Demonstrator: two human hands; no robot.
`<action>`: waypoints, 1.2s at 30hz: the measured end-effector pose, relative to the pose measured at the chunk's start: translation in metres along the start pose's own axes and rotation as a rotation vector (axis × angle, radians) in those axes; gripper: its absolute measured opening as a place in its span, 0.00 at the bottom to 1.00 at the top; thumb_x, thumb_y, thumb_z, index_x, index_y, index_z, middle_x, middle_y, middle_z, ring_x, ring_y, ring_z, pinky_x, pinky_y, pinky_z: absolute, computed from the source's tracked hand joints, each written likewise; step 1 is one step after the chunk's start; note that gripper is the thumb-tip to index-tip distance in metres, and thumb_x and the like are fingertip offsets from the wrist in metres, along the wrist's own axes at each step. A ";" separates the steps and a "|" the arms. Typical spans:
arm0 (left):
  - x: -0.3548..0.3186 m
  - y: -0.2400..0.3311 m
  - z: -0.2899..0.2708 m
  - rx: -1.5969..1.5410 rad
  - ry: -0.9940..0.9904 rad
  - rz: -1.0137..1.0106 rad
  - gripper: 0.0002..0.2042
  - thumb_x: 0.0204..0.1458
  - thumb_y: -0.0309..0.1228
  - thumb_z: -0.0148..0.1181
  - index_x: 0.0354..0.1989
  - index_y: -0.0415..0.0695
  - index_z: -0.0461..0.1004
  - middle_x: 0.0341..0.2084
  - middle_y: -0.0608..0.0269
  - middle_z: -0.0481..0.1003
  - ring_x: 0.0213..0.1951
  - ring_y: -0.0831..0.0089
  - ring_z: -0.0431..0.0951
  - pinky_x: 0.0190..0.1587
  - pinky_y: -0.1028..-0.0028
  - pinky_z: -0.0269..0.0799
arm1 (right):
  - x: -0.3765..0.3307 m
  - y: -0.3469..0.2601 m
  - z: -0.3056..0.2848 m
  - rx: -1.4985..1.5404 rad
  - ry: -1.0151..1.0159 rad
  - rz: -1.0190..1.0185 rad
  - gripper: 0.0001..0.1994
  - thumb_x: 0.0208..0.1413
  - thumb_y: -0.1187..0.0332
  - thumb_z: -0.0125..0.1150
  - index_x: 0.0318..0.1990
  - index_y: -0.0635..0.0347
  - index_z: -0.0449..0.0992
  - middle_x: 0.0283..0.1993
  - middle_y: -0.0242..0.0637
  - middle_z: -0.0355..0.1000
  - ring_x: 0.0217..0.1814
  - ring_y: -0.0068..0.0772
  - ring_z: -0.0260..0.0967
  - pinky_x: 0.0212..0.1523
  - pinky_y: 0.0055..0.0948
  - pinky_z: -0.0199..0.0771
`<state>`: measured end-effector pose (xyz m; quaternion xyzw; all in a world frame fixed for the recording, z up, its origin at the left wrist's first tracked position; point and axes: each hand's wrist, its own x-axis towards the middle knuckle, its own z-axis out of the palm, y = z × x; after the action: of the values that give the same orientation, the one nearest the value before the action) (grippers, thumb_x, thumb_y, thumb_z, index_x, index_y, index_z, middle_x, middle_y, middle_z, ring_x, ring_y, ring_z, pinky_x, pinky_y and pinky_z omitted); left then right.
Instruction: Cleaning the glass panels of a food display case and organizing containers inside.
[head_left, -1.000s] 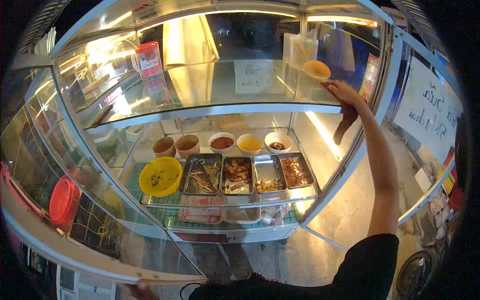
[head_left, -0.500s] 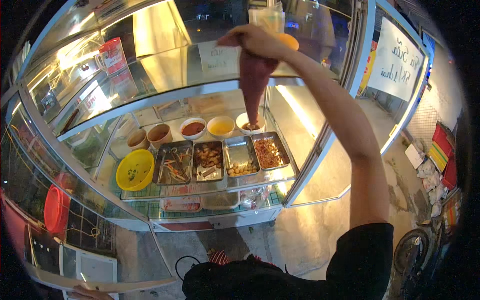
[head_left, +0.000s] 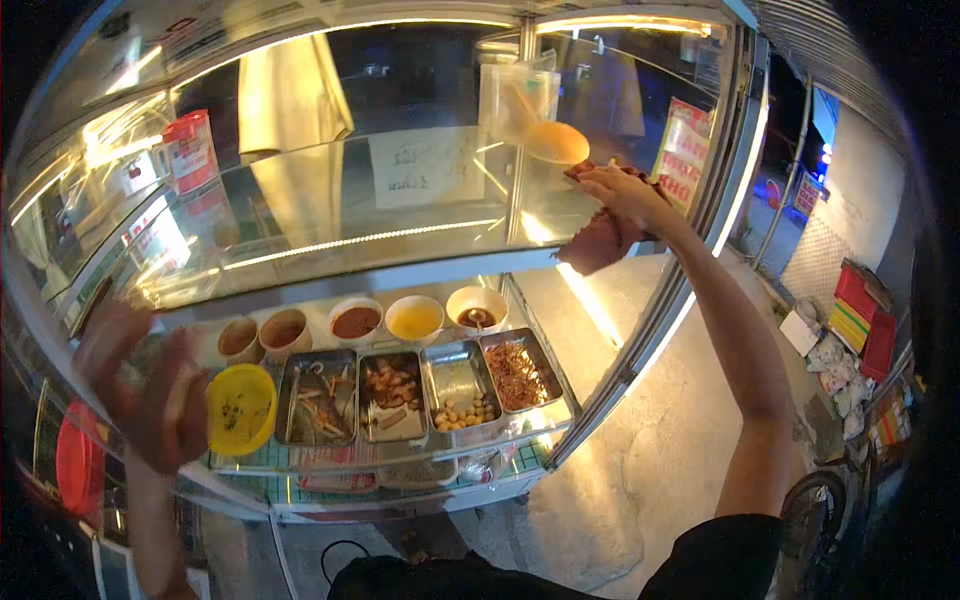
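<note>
At the right end of the glass food case (head_left: 385,283), my right hand (head_left: 622,198) grips a bunched maroon cloth (head_left: 600,240) beside the glass. Part of the cloth hangs below my palm. My left hand (head_left: 150,385) is raised at the left, blurred by motion, with its fingers partly bent; whether it holds anything does not show. It is nearest to a yellow plastic basket (head_left: 240,408) with dark bits in it. Just left of my right hand is an orange oval thing (head_left: 557,143), whose kind I cannot make out.
Several metal trays of food, one with fried shreds (head_left: 520,375) and one with small round pieces (head_left: 467,410), line the case. Behind them stand bowls of sauce, including a yellow one (head_left: 415,318) and a dark one with a spoon (head_left: 478,312). A red basket (head_left: 80,460) sits far left.
My right hand has moved right and down with the maroon cloth, which hung long over the bowls before. My left hand has risen from the lower left edge, and the view has shifted.
</note>
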<state>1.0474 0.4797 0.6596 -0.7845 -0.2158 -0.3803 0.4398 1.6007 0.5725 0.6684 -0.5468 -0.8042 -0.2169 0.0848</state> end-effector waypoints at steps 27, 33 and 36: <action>0.317 0.096 0.432 -0.613 -0.315 0.481 0.32 0.40 0.28 0.58 0.58 0.66 0.61 0.44 0.53 0.67 0.42 0.54 0.73 0.42 0.63 0.72 | 0.002 -0.021 -0.016 0.172 -0.153 0.554 0.29 0.56 0.47 0.41 0.60 0.55 0.59 0.63 0.50 0.54 0.63 0.50 0.54 0.60 0.41 0.55; 0.331 0.046 0.414 -0.929 -0.351 0.145 0.27 0.38 0.33 0.61 0.52 0.53 0.66 0.35 0.55 0.75 0.35 0.63 0.77 0.35 0.67 0.75 | 0.029 0.012 0.015 0.122 -0.101 0.383 0.29 0.56 0.47 0.40 0.56 0.62 0.62 0.59 0.55 0.58 0.60 0.57 0.55 0.60 0.45 0.54; 0.322 0.024 0.407 -1.132 -0.443 -0.089 0.24 0.39 0.33 0.61 0.49 0.46 0.69 0.32 0.55 0.76 0.28 0.70 0.78 0.27 0.71 0.77 | 0.052 0.045 0.038 0.109 -0.100 0.424 0.26 0.56 0.50 0.39 0.51 0.64 0.65 0.53 0.57 0.63 0.56 0.60 0.58 0.57 0.48 0.55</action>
<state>1.4282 0.8161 0.7687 -0.9471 -0.0989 -0.2818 -0.1173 1.6256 0.6466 0.6652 -0.7085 -0.6849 -0.1232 0.1178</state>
